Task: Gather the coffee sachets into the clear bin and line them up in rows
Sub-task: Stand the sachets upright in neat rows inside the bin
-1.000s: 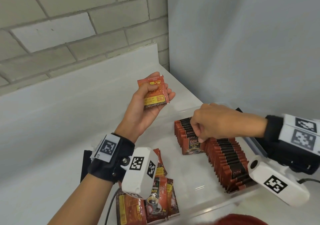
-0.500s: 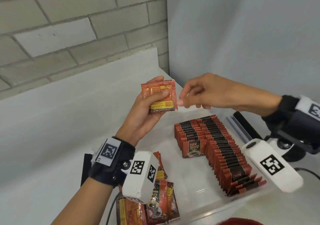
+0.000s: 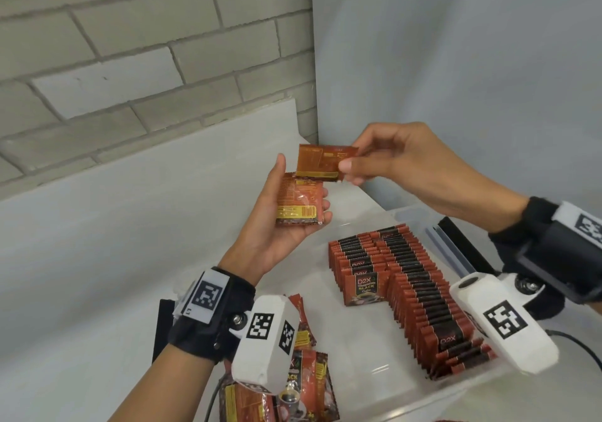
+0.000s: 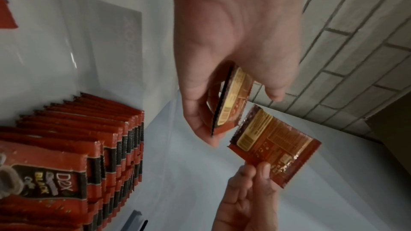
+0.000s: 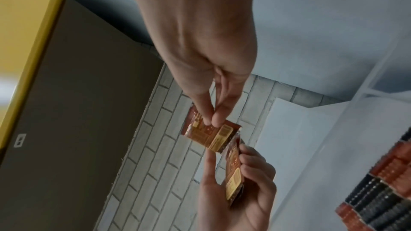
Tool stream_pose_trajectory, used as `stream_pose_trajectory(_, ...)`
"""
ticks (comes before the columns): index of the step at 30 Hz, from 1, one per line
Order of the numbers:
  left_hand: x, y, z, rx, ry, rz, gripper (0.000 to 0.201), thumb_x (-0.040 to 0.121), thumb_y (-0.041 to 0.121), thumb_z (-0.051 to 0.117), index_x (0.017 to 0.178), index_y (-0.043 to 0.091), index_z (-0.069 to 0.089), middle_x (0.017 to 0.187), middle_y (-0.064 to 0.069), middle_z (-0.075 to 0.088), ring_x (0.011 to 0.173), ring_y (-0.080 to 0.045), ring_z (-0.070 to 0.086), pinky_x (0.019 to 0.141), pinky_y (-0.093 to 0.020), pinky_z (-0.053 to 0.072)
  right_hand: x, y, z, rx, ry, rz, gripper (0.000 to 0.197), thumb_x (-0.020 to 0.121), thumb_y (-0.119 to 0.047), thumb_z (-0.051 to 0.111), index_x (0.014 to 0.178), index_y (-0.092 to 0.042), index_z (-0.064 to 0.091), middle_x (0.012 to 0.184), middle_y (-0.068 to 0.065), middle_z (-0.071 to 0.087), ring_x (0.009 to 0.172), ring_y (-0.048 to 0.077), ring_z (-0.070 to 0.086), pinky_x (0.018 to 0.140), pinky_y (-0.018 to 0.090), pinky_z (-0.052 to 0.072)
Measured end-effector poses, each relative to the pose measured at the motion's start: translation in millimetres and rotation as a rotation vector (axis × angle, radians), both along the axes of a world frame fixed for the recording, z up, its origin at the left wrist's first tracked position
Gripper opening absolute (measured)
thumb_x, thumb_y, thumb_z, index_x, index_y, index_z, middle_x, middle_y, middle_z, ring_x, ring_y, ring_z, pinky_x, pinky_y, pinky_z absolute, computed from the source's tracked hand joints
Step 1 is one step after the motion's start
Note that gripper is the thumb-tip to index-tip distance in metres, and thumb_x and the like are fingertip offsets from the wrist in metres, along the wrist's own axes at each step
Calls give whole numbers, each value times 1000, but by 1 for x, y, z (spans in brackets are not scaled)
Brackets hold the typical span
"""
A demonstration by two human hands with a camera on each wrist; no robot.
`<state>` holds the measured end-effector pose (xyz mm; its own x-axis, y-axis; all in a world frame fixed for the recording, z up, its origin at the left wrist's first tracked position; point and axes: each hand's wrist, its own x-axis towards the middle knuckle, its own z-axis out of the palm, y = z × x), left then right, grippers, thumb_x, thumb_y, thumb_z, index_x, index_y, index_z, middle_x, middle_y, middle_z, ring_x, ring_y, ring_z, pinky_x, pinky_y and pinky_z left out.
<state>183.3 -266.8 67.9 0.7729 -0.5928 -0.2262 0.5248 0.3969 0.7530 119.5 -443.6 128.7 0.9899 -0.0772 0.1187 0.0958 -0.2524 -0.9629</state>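
My left hand (image 3: 286, 216) is raised palm up above the table and holds a small stack of red coffee sachets (image 3: 299, 205), back side showing. Just above it my right hand (image 3: 384, 158) pinches a single sachet (image 3: 321, 162) by its right edge between thumb and fingers. Both wrist views show the same: the pinched sachet (image 4: 273, 145) (image 5: 211, 133) clear of the stack (image 4: 231, 104) (image 5: 233, 173). Below right, the clear bin (image 3: 368, 379) holds two rows of upright sachets (image 3: 420, 294), one with a "D2X Black" front facing me.
Loose sachets (image 3: 299, 386) lie in a heap on the white table under my left wrist. A brick wall (image 3: 130, 63) and a grey panel (image 3: 456, 63) form the corner behind. A dark strip (image 3: 462, 246) lies beside the bin's far right edge.
My right hand left the rows in the bin, rose to my left hand and took one sachet off the stack. It now holds that sachet lifted just above the stack.
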Motion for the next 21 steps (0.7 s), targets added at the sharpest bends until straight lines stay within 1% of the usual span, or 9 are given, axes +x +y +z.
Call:
stream_pose_trajectory(2,-2,-1,1,1,-7,-12,42,83,45,57,101,7,63,83,-13,63,69,-21,60,65,-30,55,-2,0,-4,-74,-34,31,10,79,-6,74,89,-5,72,84,3,75,83,13,71,78,14,51)
stream_pose_trajectory(4,-3,-1,2,-14,-38,-27,26,82,26,60,101,9,62,86,-11,65,71,-19,62,64,-28,55,-3,1,-9,-169,-40,58,12,78,-8,75,90,-9,74,88,-2,75,86,8,70,80,13,50)
stream_pose_trajectory(7,-3,-1,0,-43,-88,-20,28,77,6,59,105,8,61,90,-8,72,77,-16,70,63,-24,55,-3,-1,-13,-244,-24,78,14,78,-8,75,91,-13,76,94,-4,74,87,4,69,78,11,49)
stream_pose_trajectory(10,-1,0,0,-48,-136,11,34,74,2,60,108,10,60,97,-9,73,88,-21,71,73,-30,59,-3,-3,-14,-226,47,84,17,85,-4,68,98,-14,73,97,-1,74,90,4,69,77,11,51)
stream_pose_trajectory(12,-1,-1,0,-43,-162,30,37,73,3,61,109,11,61,99,-9,73,92,-22,71,81,-34,58,-2,-1,-13,-62,122,39,17,91,-3,59,105,-8,68,99,8,73,89,9,71,75,13,53)
stream_pose_trajectory(14,-1,-1,-1,-42,-178,38,38,73,3,61,110,12,61,99,-8,73,92,-22,70,83,-34,58,-3,1,-11,133,239,38,19,95,-11,55,110,-2,63,103,15,72,90,16,72,78,19,56)
stream_pose_trajectory(16,-1,-1,-1,-36,-195,43,38,74,3,61,111,13,60,100,-8,72,94,-22,69,85,-34,56,-4,3,-12,139,339,125,35,91,-31,60,110,-2,65,103,12,73,94,18,71,82,23,57)
stream_pose_trajectory(18,-1,-1,-2,-31,-212,46,39,76,3,61,113,14,59,103,-9,70,98,-24,68,88,-36,55,-6,6,-17,42,380,194,49,77,-42,67,108,-6,68,101,7,74,93,17,71,83,24,57)
stream_pose_trajectory(21,0,-1,-2,-38,-208,55,40,75,0,61,112,15,59,104,-9,70,98,-25,68,86,-35,56,-5,7,-22,46,394,179,39,73,-27,74,106,-7,70,97,8,75,90,18,72,80,24,58)
